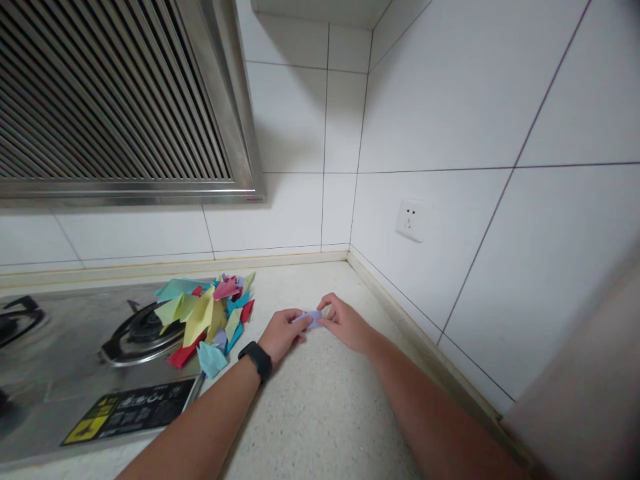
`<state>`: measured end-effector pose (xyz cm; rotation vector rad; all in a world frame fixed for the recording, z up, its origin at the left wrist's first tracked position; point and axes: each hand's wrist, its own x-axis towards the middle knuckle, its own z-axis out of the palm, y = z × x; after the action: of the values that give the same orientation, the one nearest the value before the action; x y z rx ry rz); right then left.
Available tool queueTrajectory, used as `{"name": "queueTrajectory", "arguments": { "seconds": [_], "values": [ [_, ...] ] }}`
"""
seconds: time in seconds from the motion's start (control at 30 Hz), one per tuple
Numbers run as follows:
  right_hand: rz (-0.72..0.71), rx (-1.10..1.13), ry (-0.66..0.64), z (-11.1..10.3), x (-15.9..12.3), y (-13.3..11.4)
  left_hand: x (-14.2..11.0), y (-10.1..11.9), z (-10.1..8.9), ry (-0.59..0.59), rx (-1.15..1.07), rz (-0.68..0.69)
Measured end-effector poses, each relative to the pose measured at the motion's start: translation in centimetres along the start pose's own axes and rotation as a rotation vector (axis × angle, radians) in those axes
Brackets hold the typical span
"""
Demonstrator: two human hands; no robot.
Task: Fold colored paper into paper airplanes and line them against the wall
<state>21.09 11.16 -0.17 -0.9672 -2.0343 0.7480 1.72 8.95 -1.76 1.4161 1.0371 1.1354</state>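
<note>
A small piece of folded lavender paper (pixel 314 320) is held just above the speckled countertop (pixel 320 413). My left hand (pixel 284 333), with a black band on its wrist, pinches the paper's left side between thumb and fingers. On the right side, my right hand (pixel 344 323) grips its edge with thumb and forefinger. The fingers cover part of the paper, so its full shape cannot be made out. To the left of my left hand lies a pile of folded paper pieces (pixel 203 317) in yellow, red, blue, pink and green.
The paper pile rests partly on the steel gas stove (pixel 65 373), over a burner (pixel 145 333). Above the stove hangs a slatted range hood (pixel 120 100). A tiled wall (pixel 450 87) with a power socket (pixel 411 220) borders the counter on the right.
</note>
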Motion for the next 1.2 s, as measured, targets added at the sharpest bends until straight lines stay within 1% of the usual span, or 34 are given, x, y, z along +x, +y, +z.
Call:
{"name": "queueTrajectory", "arguments": {
  "seconds": [0.1, 0.17, 0.23, 0.3, 0.37, 0.43, 0.5, 0.53, 0.57, 0.63, 0.7, 0.8, 1.0, 1.1, 1.2],
  "values": [
    [-0.152, -0.105, -0.039, -0.2, -0.5, -1.2, -0.1, 0.1, 0.0, 0.021, -0.002, 0.003],
    [-0.216, -0.152, -0.062, -0.2, -0.7, -1.7, -0.1, 0.3, 0.0, 0.017, -0.013, 0.002],
    [-0.225, -0.199, -0.066, -0.2, -0.9, -1.8, -0.2, 0.7, 0.1, 0.016, -0.035, 0.0],
    [-0.204, -0.251, -0.046, -0.2, -0.8, -1.5, -0.3, 1.0, 0.2, 0.046, -0.075, -0.009],
    [-0.16, -0.325, 0.011, -0.5, -0.6, -0.8, -0.4, 1.4, 0.2, 0.108, -0.127, -0.03],
    [-0.067, -0.422, 0.123, -1.1, 0.0, 0.2, -0.5, 1.6, 0.3, 0.167, -0.163, -0.056],
    [0.096, -0.523, 0.262, -2.0, 0.6, 1.5, -0.5, 1.7, 0.4, 0.183, -0.178, -0.07],
    [0.174, -0.573, 0.295, -2.4, 0.8, 2.1, -0.5, 1.6, 0.4, 0.175, -0.175, -0.072],
    [0.239, -0.623, 0.297, -2.7, 1.0, 2.7, -0.5, 1.5, 0.4, 0.161, -0.169, -0.071],
    [0.322, -0.718, 0.251, -3.1, 1.1, 3.6, -0.4, 1.3, 0.4, 0.133, -0.151, -0.063],
    [0.345, -0.779, 0.221, -3.2, 0.9, 4.0, -0.4, 1.1, 0.3, 0.115, -0.135, -0.056],
    [0.324, -0.807, 0.213, -2.9, 0.5, 3.9, -0.4, 0.9, 0.3, 0.086, -0.113, -0.054],
    [0.26, -0.798, 0.063, -1.7, 0.2, 4.0, -0.1, 0.2, 0.3, 0.01, -0.087, -0.041],
    [0.252, -0.8, 0.064, -1.2, 0.2, 4.7, 0.0, 0.0, 0.3, -0.018, -0.073, -0.049],
    [0.277, -0.813, 0.046, -1.2, 0.9, 5.5, 0.0, 0.0, 0.3, -0.04, -0.065, -0.058]
  ]
}}
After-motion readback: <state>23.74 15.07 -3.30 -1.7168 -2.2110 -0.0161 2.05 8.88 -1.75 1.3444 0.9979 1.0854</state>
